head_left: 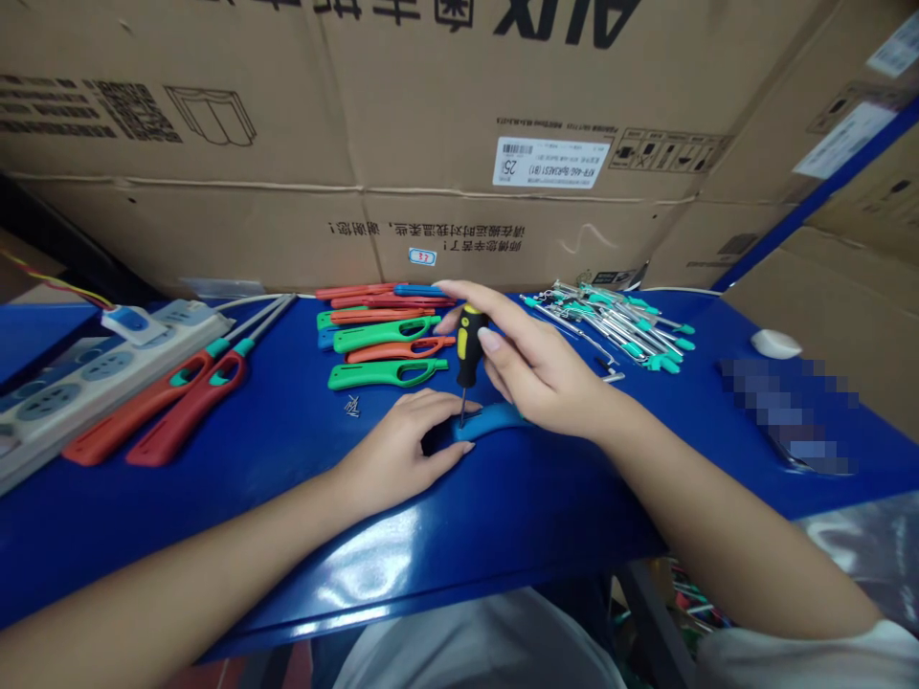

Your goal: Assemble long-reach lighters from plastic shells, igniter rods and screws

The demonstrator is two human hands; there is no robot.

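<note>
My right hand [527, 359] grips a black and yellow screwdriver [468, 346] upright, its tip down on a blue plastic handle shell [492, 421] lying on the blue table [287, 450]. My left hand [402, 450] rests on the left end of that blue shell and holds it down, fingers closed over it. A few small screws [351, 406] lie just left of my left hand.
Green, orange and blue handle shells [388, 335] are stacked behind the hands. Two assembled orange lighters [165, 407] and a power strip [78, 378] lie at the left. A pile of metal tubes with teal ends [617, 321] sits at the right. Cardboard boxes [431, 144] wall the back.
</note>
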